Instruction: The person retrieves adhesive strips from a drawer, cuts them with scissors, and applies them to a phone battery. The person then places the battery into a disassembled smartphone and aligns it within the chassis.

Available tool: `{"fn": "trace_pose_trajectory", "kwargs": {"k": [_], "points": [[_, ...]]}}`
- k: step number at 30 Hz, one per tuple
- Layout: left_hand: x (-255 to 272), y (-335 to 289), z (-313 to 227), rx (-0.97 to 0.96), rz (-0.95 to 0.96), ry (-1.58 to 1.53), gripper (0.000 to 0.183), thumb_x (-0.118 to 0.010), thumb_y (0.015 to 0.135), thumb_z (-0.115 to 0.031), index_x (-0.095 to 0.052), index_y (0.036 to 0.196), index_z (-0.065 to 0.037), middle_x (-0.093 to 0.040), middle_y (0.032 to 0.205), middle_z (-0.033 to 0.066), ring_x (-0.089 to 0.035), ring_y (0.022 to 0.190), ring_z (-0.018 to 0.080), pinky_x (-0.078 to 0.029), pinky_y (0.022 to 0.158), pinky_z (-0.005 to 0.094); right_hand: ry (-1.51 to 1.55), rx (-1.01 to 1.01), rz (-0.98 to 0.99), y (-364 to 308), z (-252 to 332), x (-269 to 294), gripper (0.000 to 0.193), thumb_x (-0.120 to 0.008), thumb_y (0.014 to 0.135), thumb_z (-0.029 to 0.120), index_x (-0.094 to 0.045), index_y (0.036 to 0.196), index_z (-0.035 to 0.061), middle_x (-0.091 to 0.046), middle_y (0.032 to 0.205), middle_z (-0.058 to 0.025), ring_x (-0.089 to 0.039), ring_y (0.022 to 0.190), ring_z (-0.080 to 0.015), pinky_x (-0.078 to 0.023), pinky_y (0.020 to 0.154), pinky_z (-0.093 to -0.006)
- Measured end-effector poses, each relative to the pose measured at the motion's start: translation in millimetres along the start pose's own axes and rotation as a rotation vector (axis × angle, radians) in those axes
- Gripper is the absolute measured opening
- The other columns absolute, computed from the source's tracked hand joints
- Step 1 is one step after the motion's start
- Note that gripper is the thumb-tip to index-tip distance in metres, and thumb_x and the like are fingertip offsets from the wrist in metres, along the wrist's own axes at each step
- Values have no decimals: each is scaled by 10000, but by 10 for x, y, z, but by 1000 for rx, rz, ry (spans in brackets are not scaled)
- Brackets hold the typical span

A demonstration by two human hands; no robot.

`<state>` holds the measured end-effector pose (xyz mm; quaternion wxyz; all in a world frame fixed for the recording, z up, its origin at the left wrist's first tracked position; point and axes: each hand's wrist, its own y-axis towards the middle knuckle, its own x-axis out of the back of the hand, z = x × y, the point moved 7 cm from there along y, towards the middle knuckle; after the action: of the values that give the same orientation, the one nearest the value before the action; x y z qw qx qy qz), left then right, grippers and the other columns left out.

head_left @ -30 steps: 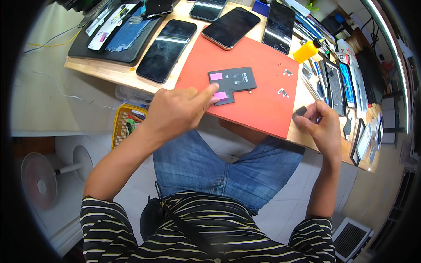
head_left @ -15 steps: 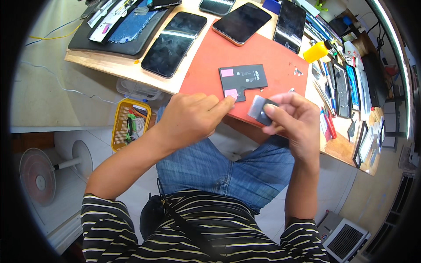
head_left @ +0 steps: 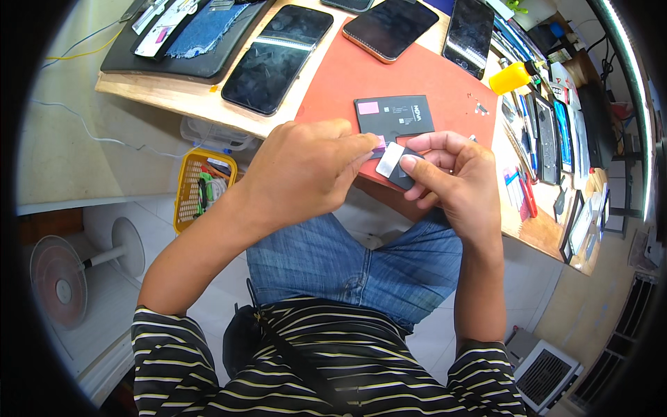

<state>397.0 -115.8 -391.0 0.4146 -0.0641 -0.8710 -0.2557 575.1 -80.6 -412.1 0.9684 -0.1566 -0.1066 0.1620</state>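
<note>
An L-shaped black phone battery (head_left: pixel 410 119) lies flat on the orange-red mat (head_left: pixel 340 76), with a pink patch on its upper left. My left hand (head_left: pixel 302 170) is closed over the battery's lower left part, thumb and index finger pinched on a pink tab (head_left: pixel 380 143). Whether the tab is still stuck to the battery cannot be made out. My right hand (head_left: pixel 462 174) holds a small flat black piece with a pale shiny strip (head_left: pixel 392 161) between thumb and fingers, just right of the left fingertips, over the mat's near edge.
Dark phones (head_left: pixel 278 59) lie along the far side of the table, one (head_left: pixel 390 29) on the mat. A yellow bottle (head_left: pixel 511 78) and several tools line the right side. Below the table's left edge is a yellow basket (head_left: pixel 189 191); a fan (head_left: pixel 61 285) stands farther left.
My left fingertips have come up to the pink tab, which now looks raised and narrower. My right hand has turned the black piece and brought it closer to the left hand.
</note>
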Motion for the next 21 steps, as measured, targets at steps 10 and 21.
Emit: {"fn": "trace_pose_trajectory", "kwargs": {"k": [10,21], "points": [[-18,81,-115,-30,18,92,121,-727,876,-149,-727,965,-67,-622,719,78,-629,591,267,-482,522,383,-31,35,-7,14,18,-3,248,-753,912,93,-669,1085,-64,-713,767,-58,-652,580,-73,-490,458,-177],[-126,96,-233,-54,48,294,116,-740,860,-151,-688,892,-53,-601,710,66,-614,548,253,-467,479,371,-50,35,2,25,23,-19,218,-729,935,110,-680,1079,-46,-719,753,-48,-679,620,-72,-489,492,-193]]}}
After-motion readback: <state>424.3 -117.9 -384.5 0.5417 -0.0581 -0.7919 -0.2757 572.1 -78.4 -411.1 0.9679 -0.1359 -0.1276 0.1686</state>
